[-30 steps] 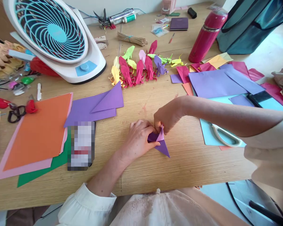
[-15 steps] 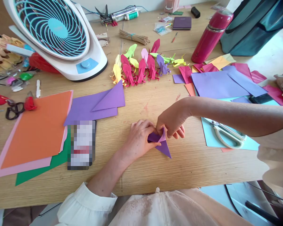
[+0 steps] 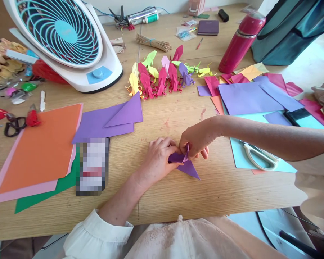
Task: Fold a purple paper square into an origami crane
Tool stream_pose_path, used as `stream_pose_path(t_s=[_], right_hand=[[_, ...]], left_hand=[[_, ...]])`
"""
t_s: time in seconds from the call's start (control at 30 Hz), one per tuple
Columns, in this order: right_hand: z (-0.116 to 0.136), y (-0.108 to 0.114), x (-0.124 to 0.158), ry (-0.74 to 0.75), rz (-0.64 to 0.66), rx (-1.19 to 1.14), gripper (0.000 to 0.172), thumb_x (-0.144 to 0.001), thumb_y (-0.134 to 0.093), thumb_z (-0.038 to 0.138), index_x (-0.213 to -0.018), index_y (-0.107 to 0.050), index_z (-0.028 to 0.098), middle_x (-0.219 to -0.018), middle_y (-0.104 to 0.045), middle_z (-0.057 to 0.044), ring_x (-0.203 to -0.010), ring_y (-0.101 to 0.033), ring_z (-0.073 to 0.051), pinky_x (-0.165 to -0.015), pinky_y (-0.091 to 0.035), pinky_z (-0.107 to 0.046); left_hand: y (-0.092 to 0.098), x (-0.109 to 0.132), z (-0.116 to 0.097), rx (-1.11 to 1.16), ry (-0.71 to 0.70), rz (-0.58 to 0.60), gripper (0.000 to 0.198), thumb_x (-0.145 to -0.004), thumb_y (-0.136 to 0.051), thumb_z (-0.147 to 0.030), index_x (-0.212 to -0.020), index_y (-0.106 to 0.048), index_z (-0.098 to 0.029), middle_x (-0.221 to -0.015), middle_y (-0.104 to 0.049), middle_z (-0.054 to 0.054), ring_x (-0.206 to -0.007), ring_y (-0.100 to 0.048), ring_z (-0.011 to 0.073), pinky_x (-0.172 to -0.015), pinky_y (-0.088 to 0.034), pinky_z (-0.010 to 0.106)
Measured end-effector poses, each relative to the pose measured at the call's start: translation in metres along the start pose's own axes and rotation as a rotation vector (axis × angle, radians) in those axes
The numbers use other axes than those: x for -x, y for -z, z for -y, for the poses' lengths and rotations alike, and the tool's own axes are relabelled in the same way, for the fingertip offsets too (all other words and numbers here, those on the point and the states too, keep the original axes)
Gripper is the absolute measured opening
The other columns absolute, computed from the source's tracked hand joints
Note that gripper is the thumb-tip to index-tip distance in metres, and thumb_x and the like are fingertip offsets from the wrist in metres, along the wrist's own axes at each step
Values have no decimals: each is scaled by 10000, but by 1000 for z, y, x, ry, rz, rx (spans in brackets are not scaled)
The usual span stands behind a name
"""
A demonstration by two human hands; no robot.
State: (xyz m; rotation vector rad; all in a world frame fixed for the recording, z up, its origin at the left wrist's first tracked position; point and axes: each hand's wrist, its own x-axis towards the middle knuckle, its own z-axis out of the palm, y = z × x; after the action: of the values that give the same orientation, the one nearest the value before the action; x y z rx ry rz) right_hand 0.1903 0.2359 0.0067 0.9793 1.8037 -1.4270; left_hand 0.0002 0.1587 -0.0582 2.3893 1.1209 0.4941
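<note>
A small piece of purple origami paper (image 3: pixel 189 169), partly folded, lies on the table between my two hands. My left hand (image 3: pixel 161 153) pinches its left part, thumb below and fingers on top. My right hand (image 3: pixel 196 141) bends down over the raised flap at the paper's upper right, its thumb and index finger closed on it and the other fingers curled loosely. A pointed corner of the paper sticks out to the lower right. The fingertips hide some of the folds.
Larger purple sheets (image 3: pixel 102 120) and a phone (image 3: pixel 92 166) lie to the left, beside orange paper (image 3: pixel 43 151). Folded paper squids (image 3: pixel 162 79) sit behind. White-handled scissors (image 3: pixel 260 157) rest on light blue paper at right. A fan (image 3: pixel 105 72) and a red bottle (image 3: pixel 236 50) stand farther back.
The raised flap now stands narrower and more upright between my right fingers. The paper's lower corner has swung slightly right, and my right forearm sits a little lower.
</note>
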Motion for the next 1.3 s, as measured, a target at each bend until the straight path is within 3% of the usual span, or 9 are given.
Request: stream_pose_path(t_s=[0.17, 0.43, 0.57, 0.7, 0.9, 1.07, 1.3], right_hand=[[-16, -5, 6, 73, -125, -50, 139, -816, -642, 323, -806, -619, 187, -826, -709, -5, -643, -727, -178, -620, -491, -275], [-21, -16, 15, 88, -342, 86, 121, -845, -575, 295, -829, -676, 231, -691, -699, 17, -715, -705, -191, -668, -434, -297], [-19, -32, 14, 96, -590, 208, 197, -843, -650, 394, -796, -706, 211, -910, -696, -54, -768, -665, -190, -668, -435, -299], [-22, -53, 9, 124, -843, 232, 143, -856, -686, 308, -761, -710, 204, -1025, -640, -58, -756, -627, -149, -701, -448, -294], [-31, -75, -8, 383, -1100, 192, 82, -830, -744, 262, -789, -724, 194, -1048, -624, -98, -976, -603, -226, -893, -466, -369], [-38, -81, -21, 461, -1146, 158, 102, -855, -727, 266, -779, -719, 198, -1021, -628, -92, -946, -594, -221, -871, -462, -381], [-40, -84, -20, 440, -1090, 151, 169, -887, -692, 298, -756, -673, 194, -991, -630, -66, -851, -591, -182, -797, -430, -358]], left_hand=[[2, 3, 1, 2, -20, 4, 262, -782, -828, -332, -1008, -735, -239, -1096, -675, 28, -1037, -572, 239, -878, -436, 403], [-7, 6, 4, 33, -42, -129, 162, -914, -683, -369, -967, -762, -237, -988, -683, 35, -954, -584, 213, -841, -426, 391], [-10, 7, 2, 39, -29, -153, 148, -927, -668, -349, -931, -759, -232, -989, -687, 33, -950, -585, 207, -851, -427, 391], [-9, 8, 0, 39, -6, -150, 152, -931, -662, -346, -934, -758, -228, -999, -673, 43, -966, -576, 208, -876, -430, 398], [-11, 10, -2, 10, 20, -158, 142, -920, -678, -351, -974, -763, -251, -870, -612, 32, -910, -557, 204, -843, -412, 379], [-6, 14, -4, -43, 38, -128, 115, -927, -671, -344, -963, -725, -249, -865, -674, 6, -910, -561, 208, -864, -375, 397], [11, 36, -7, -161, 103, -155, 36, -948, -628, -222, -922, -652, -218, -950, -719, 7, -921, -580, 202, -910, -353, 421]])
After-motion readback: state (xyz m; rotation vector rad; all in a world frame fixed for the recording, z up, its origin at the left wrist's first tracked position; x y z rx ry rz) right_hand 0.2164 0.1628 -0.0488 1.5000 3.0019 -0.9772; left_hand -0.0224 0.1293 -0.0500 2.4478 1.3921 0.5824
